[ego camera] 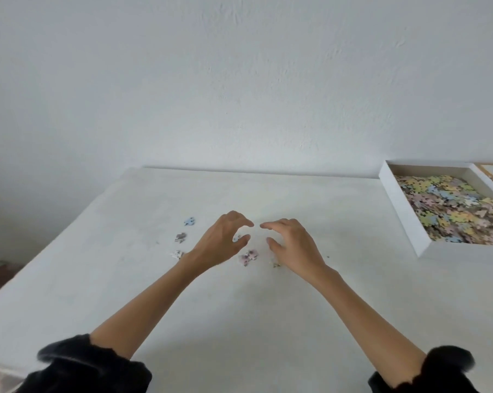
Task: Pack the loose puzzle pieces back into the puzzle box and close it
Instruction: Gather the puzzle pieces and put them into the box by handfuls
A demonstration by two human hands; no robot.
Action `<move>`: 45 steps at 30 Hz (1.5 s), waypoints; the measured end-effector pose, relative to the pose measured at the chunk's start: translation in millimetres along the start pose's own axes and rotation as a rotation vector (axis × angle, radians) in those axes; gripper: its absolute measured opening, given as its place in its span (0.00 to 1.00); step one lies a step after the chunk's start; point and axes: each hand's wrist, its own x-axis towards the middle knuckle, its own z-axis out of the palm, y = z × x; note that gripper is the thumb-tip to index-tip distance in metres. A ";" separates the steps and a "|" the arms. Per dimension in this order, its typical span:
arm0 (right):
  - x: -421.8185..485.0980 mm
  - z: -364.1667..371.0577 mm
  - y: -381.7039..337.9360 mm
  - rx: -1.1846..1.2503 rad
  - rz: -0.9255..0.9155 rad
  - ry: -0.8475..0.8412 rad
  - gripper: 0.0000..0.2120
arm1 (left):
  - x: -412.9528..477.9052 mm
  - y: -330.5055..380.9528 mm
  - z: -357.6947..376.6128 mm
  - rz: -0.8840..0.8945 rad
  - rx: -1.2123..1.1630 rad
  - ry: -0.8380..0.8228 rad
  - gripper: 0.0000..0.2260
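White counter (239, 307): left hand (225, 242), right hand (293, 245) cupped over loose puzzle pieces (248, 256), fingers arched, gripping nothing; puzzle box (452, 249) at 2 o'clock.

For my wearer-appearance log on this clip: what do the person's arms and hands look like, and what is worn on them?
The left hand and right hand are bare: no gloves, rings or watch are visible. The left black fuzzy sleeve and right black fuzzy sleeve are bunched well above the wrists, each with a frilled edge.

No text or number is legible, not even on the puzzle box (407, 211).
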 end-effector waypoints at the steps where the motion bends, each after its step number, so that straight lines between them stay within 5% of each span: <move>1: -4.4 8.0 -0.4 0.001 0.011 -0.003 0.16 | -6.4 -6.8 2.3 -0.003 -0.007 -0.005 0.13; 9: -35.3 27.9 5.5 -0.102 0.163 0.124 0.25 | -27.9 -40.2 7.9 0.043 -0.046 -0.035 0.17; 15: -37.6 24.6 7.0 -0.138 0.251 0.204 0.15 | -26.3 -45.1 8.9 0.052 -0.072 -0.005 0.18; 21: -31.0 25.2 0.3 -0.024 0.292 0.235 0.04 | -24.2 -45.8 11.7 0.050 -0.091 0.040 0.15; 33: -35.6 15.8 4.3 0.323 0.172 0.397 0.14 | -22.6 -45.9 12.3 0.108 -0.161 0.082 0.09; 45: -33.5 12.7 6.5 0.527 0.259 0.385 0.06 | -15.8 -42.0 -6.5 -0.017 -0.372 0.143 0.05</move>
